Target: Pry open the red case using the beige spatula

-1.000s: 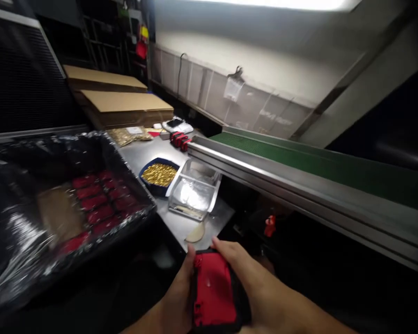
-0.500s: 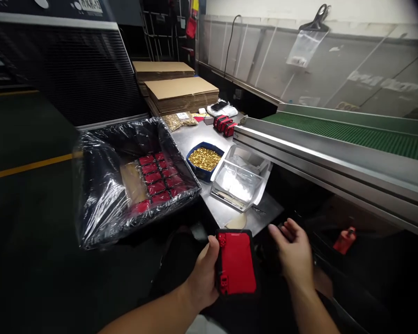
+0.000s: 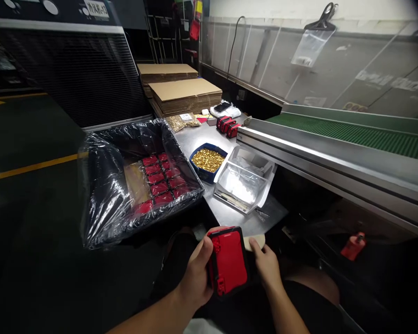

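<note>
My left hand (image 3: 197, 273) is wrapped round a red case with black edges (image 3: 231, 262), held upright above my lap. Its flat red face is turned toward me, with small latch-like parts along the left side. Just right of the case, my right hand (image 3: 267, 264) pinches a pale cream flat piece (image 3: 256, 242), perhaps a cloth or pad, at the table's near edge. The thumb lies on top of it; the fingers beneath are partly hidden. Beyond both hands stands a clear-and-white divided tray (image 3: 264, 199) with plastic bags inside.
A blue bowl of small gold-coloured parts (image 3: 208, 160) stands behind the tray. To the left, a plastic-lined box (image 3: 104, 222) holds rows of red cases. Several red cases (image 3: 226, 125), a bag of parts (image 3: 183, 121) and cardboard stacks (image 3: 188, 88) lie farther back. A green conveyor (image 3: 344, 132) runs along the right.
My right hand has moved left from beside the table and taken hold of the cream piece that lay at the table's edge. The red case has shifted slightly left and tilted in my left hand.
</note>
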A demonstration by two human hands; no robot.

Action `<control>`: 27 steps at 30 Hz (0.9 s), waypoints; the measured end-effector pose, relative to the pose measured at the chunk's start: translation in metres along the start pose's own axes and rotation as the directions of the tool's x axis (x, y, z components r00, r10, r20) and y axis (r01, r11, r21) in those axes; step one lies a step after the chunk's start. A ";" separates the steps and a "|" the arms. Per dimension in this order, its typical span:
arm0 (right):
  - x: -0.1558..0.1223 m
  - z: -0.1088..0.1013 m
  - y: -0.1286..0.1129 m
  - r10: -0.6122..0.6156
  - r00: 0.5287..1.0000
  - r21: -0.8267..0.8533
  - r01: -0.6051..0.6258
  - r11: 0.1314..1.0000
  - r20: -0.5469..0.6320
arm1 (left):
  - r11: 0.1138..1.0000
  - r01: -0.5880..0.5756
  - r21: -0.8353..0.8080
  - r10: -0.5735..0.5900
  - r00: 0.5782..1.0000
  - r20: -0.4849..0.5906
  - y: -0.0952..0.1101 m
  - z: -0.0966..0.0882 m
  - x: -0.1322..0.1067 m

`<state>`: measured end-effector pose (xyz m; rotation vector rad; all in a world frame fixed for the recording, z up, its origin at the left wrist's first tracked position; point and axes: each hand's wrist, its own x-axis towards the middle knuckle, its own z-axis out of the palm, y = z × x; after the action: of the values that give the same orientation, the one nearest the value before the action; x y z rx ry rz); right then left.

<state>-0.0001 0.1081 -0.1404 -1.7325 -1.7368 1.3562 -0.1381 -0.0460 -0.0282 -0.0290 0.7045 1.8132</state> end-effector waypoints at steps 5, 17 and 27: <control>-0.043 -0.042 -0.030 -0.041 0.999 0.076 0.039 0.996 0.024 | 1.000 0.022 -0.003 -0.023 0.998 -0.050 -0.002 -0.003 0.001; -0.128 -0.039 -0.099 -0.787 0.606 0.102 0.781 0.616 0.115 | 0.977 -0.026 0.213 0.044 0.996 -0.079 -0.011 0.008 -0.006; -0.121 -0.037 -0.097 -0.787 0.604 0.065 0.787 0.614 0.125 | 0.965 0.018 0.261 0.002 0.997 -0.078 -0.016 0.001 -0.004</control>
<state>-0.0034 0.0316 -0.0006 -0.6402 -2.1717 1.0444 -0.1227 -0.0461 -0.0329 0.0738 0.9934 1.7050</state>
